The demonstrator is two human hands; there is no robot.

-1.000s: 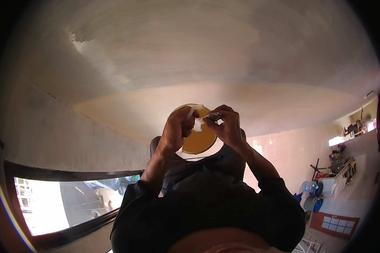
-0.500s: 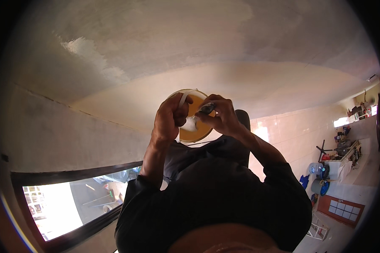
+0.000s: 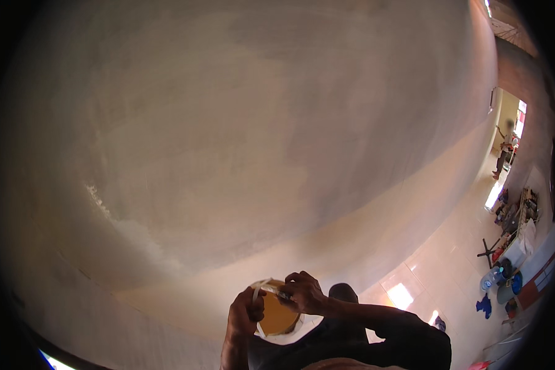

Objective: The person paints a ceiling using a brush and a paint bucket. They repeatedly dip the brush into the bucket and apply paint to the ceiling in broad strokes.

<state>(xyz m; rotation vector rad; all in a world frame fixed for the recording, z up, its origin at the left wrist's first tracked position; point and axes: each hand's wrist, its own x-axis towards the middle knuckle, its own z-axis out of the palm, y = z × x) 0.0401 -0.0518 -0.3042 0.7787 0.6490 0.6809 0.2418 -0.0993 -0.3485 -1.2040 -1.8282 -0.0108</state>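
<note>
A round bucket [image 3: 276, 319] with a yellow-orange inside sits low in the view, just in front of my dark-clothed legs. My left hand [image 3: 245, 312] is closed around its white handle [image 3: 258, 291] at the left side. Over the right part of the rim, my right hand [image 3: 304, 293] grips a small dark-handled tool [image 3: 283, 295]. Its working end is hidden or too dark to make out, so I cannot tell its kind. Both hands are close together, with the bucket's opening between them.
A large grey plastered wall [image 3: 259, 154] fills the view ahead, with a rough whitish patch [image 3: 139, 242] at lower left. Pale tiled floor [image 3: 435, 265] runs right, toward a clear water jug [image 3: 490, 279], a blue cloth [image 3: 484, 306] and clutter. Another person [image 3: 506, 148] is far off at right.
My view has tilted up toward the wall, so hands and bucket appear lower. The white material under my right hand no longer shows, and that hand is now at the bucket's upper right rim.
</note>
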